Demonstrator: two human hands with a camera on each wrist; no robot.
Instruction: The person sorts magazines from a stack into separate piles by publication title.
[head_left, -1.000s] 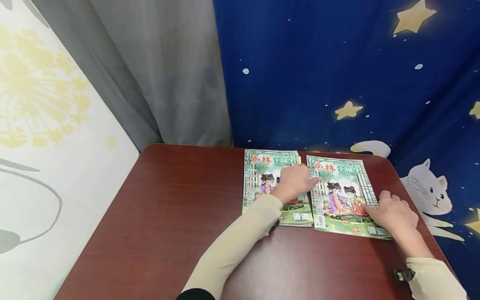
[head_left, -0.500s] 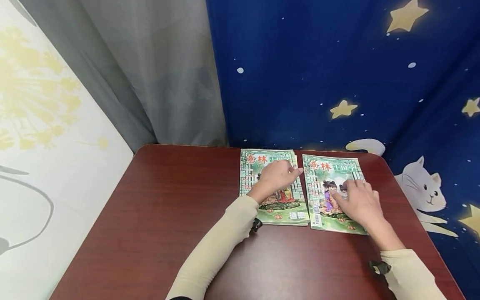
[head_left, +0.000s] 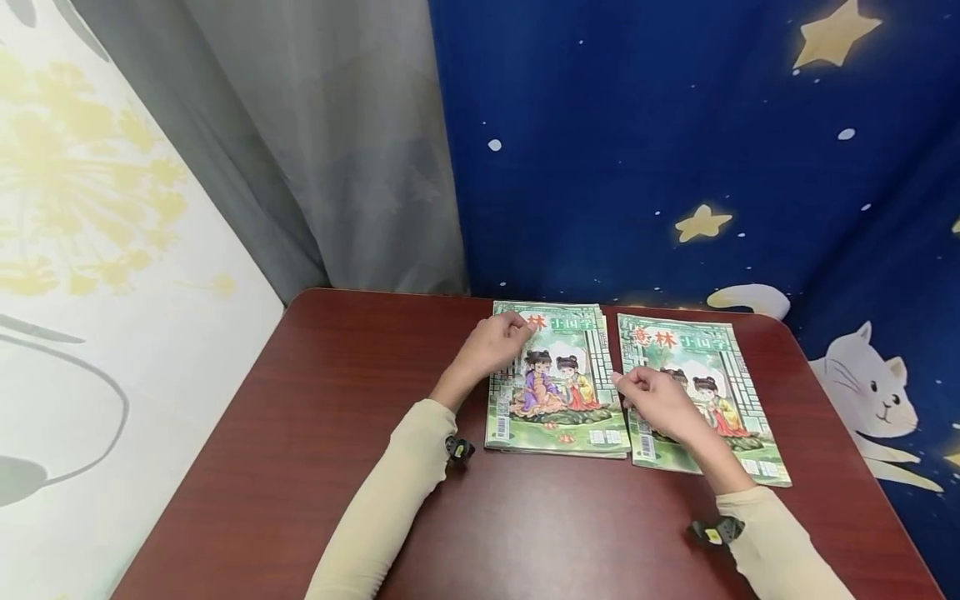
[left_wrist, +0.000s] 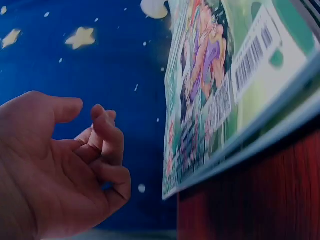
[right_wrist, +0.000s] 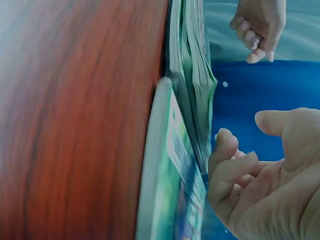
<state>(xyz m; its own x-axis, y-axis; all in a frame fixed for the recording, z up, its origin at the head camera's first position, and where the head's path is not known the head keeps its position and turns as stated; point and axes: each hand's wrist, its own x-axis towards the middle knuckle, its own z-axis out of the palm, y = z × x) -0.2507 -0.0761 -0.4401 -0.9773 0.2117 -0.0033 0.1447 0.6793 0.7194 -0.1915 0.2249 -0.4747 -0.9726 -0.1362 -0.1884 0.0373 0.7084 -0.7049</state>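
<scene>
Two piles of matching green magazines lie side by side, with a narrow gap between them. Over the upper left of the left stack of magazines [head_left: 573,433] is my left hand [head_left: 489,346], its fingers loosely bent and holding nothing. My right hand [head_left: 663,404] hovers above the left part of the right magazine [head_left: 750,437], also with bent fingers. In the left wrist view, a space shows between thumb and fingers of the left hand [left_wrist: 70,165]. The right wrist view shows the left stack [right_wrist: 187,55] as several thick layers, higher than the right magazine [right_wrist: 160,195].
The dark red wooden table [head_left: 360,375] extends left and toward me. Behind it hang a grey curtain [head_left: 360,150] and a blue curtain [head_left: 600,167] with stars and a white cat. A white patterned wall [head_left: 90,367] stands at the left.
My left hand has moved left across the left stack, from its right side to its left edge. The right hand has moved left from the right magazine's lower right corner.
</scene>
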